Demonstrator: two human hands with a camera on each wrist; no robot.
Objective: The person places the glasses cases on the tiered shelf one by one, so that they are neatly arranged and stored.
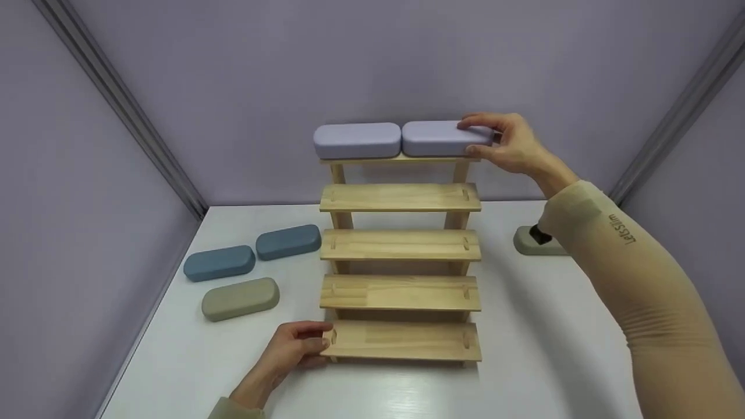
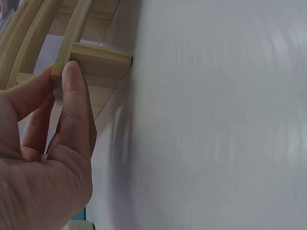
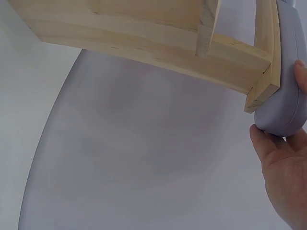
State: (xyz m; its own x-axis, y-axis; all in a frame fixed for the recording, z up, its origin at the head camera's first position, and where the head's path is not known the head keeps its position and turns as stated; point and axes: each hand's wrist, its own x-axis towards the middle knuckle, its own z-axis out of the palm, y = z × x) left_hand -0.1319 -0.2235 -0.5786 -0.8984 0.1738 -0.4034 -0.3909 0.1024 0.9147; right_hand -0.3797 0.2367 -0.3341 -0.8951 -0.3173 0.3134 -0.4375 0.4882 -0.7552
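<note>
A wooden stepped rack [image 1: 401, 294] stands upright on the white table. On its top shelf two lavender cases lie end to end, the left one [image 1: 357, 141] and the right one [image 1: 439, 138]. My right hand [image 1: 512, 142] grips the right case by its outer end, thumb in front and fingers over the top; the right wrist view shows the hand [image 3: 288, 167] around the end of that case [image 3: 283, 103]. My left hand [image 1: 291, 352] pinches the left end of the lowest shelf. In the left wrist view the fingers of that hand [image 2: 53, 129] hold the shelf edge [image 2: 69, 43].
Left of the rack lie two blue cases [image 1: 219, 263] [image 1: 288, 242] and a green case [image 1: 241, 299] on the table. Another green case [image 1: 538, 244] lies to the right, partly behind my right sleeve. Grey-lavender walls [image 1: 378, 58] rise behind and at both sides.
</note>
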